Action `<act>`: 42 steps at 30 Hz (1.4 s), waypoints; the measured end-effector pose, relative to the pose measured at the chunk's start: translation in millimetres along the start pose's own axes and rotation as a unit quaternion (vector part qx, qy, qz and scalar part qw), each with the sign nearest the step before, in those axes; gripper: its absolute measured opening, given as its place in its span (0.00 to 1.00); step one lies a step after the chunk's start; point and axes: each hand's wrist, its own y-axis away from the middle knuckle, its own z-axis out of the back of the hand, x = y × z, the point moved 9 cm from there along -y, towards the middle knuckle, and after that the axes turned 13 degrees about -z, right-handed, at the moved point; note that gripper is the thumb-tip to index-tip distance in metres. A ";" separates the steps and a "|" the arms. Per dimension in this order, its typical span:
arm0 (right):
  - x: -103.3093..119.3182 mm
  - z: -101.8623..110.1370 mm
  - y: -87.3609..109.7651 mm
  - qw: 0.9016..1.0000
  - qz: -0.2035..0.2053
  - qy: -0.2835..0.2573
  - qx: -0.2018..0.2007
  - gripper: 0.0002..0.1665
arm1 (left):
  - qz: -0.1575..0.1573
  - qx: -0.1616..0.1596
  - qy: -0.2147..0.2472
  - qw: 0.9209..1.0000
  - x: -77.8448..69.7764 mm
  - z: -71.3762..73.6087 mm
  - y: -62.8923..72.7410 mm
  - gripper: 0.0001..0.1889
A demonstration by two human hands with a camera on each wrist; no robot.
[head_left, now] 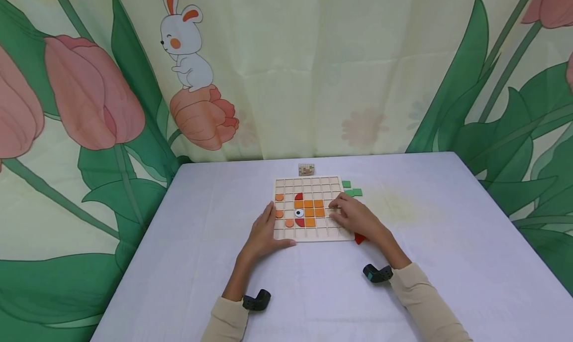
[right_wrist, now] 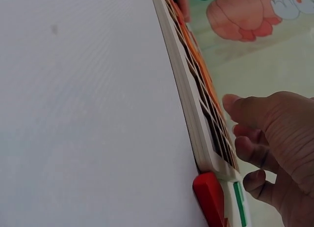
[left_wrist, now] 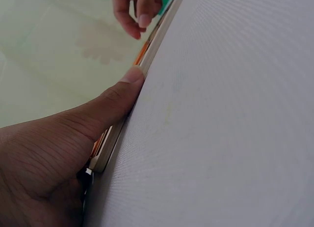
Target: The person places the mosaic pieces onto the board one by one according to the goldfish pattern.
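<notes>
A pale wooden grid board (head_left: 329,184) lies on the table, its grid partly filled. Orange squares (head_left: 309,212), orange discs (head_left: 289,223), red rounded-corner pieces (head_left: 300,223) and a white eye disc (head_left: 298,213) sit in its cells. My left hand (head_left: 263,233) lies at the near left corner, fingers straight along the left side. Its thumb (left_wrist: 122,87) presses the near edge in the left wrist view. Over the board's right columns hovers my right hand (head_left: 360,218), fingers loosely bent; between thumb and fingertips nothing shows in the right wrist view.
Several green squares (head_left: 356,192) lie beyond the board's right side. Red pieces (right_wrist: 208,197) rest by its near right corner, partly hidden under the right hand in the head view. Behind the board is a small patterned card (head_left: 306,170). A printed curtain (head_left: 304,83) hangs behind the white-covered table (head_left: 215,192).
</notes>
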 end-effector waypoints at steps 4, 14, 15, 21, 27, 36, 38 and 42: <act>-3.0 6.9 4.2 1.000 0.001 -0.003 -0.005 0.15 | 0.000 -0.003 -0.004 1.000 1.3 2.0 -0.9 0.67; -20.5 14.3 22.5 1.000 -0.014 0.004 0.004 0.15 | 0.000 -0.003 -0.002 1.000 1.0 0.3 1.0 0.66; -22.6 15.0 24.3 1.000 -0.016 0.003 0.005 0.15 | 0.001 -0.003 -0.002 1.000 1.1 0.2 1.1 0.66; -32.8 19.6 32.0 1.000 -0.016 -0.006 0.005 0.14 | 0.001 -0.007 -0.001 1.000 1.0 -0.1 1.0 0.66; -46.4 20.9 39.1 0.999 -0.026 -0.015 0.020 0.14 | 0.000 -0.007 0.004 1.000 -0.2 -0.5 1.8 0.67; -59.3 26.9 54.4 0.997 0.006 -0.070 0.035 0.22 | 0.003 -0.011 0.008 1.000 -0.1 -1.4 3.6 0.67; -62.7 27.5 55.7 0.996 0.012 -0.078 0.044 0.22 | 0.003 -0.011 0.005 1.000 -0.3 -0.7 3.5 0.67; -67.8 27.2 55.6 0.994 0.007 -0.091 0.067 0.22 | 0.002 -0.011 -0.001 1.000 0.2 0.1 2.3 0.67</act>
